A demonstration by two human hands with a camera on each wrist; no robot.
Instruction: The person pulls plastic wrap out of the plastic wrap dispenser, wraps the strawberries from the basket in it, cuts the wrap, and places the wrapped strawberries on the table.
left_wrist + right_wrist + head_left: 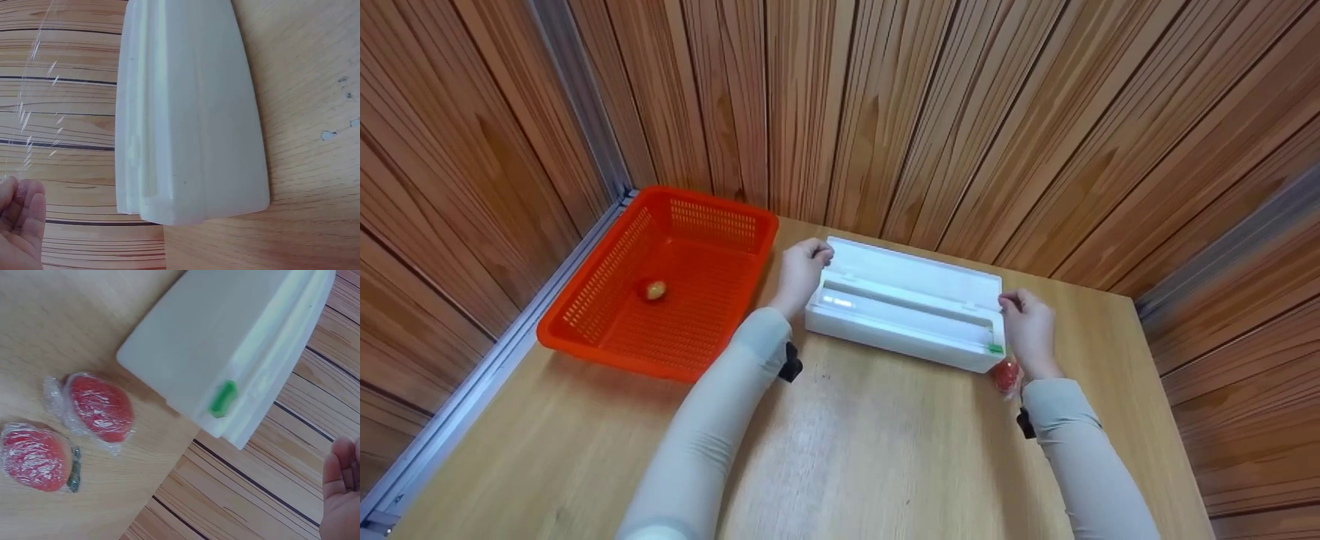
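Observation:
A white cling film dispenser (896,341) stands on the table with its lid (915,270) raised and a roll (904,313) inside. My left hand (802,274) is at its left end, thumb and fingertips pinching clear cling film (55,80), which shows as thin glints in the left wrist view. At the right end, my right hand (1029,330) has thumb and fingers pinched together at the film's other side; the film there is hard to see. A green slider (224,399) sits on the dispenser's right corner.
Two red round things, one (101,408) nearer the dispenser and another (36,458) beside it, lie wrapped in clear film below my right hand. On the left, an orange basket (652,367) holds a small yellowish piece (656,289). Wood-panelled walls (885,112) border the table.

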